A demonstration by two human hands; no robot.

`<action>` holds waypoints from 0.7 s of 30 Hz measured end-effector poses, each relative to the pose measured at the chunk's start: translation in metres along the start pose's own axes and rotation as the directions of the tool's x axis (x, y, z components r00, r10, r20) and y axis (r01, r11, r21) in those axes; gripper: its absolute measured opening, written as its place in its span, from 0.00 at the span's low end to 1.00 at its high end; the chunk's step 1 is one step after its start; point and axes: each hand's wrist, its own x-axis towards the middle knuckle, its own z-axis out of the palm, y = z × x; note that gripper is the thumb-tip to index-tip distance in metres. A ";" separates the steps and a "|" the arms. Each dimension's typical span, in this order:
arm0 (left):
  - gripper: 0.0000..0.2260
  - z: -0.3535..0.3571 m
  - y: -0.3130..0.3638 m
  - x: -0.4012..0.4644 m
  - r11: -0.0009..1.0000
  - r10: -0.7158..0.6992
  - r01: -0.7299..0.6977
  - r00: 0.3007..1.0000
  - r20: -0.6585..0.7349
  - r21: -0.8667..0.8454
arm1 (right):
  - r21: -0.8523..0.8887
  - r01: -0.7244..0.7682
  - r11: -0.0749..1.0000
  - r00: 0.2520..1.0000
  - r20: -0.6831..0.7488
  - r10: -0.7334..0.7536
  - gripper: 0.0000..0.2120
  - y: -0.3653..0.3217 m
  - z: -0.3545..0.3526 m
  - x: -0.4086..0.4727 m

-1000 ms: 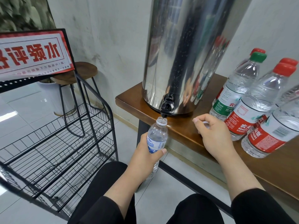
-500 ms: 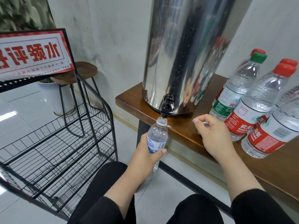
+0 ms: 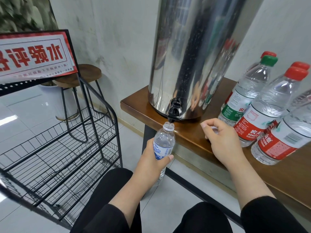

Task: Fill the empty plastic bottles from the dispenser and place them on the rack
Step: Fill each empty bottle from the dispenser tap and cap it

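My left hand [image 3: 151, 163] grips a small clear bottle [image 3: 164, 142] with a blue label, its open mouth just under the black tap [image 3: 175, 111] of the tall steel dispenser [image 3: 196, 52]. My right hand [image 3: 222, 142] rests on the wooden table [image 3: 136, 105] near its front edge, fingers curled round a small white cap [image 3: 214, 129]. A black wire rack [image 3: 55, 153] with bare shelves stands to the left.
Several larger capped bottles stand on the table at right, one with a green cap [image 3: 244, 93], others red-capped [image 3: 269, 108]. A red-and-white sign [image 3: 33, 54] tops the rack. A wooden stool [image 3: 80, 78] stands behind it by the wall.
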 end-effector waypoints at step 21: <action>0.27 0.001 -0.002 0.001 1.000 -0.011 0.011 1.000 0.011 0.001 | 0.064 0.442 0.895 0.894 0.054 -0.445 0.14 -0.082 -0.006 -0.011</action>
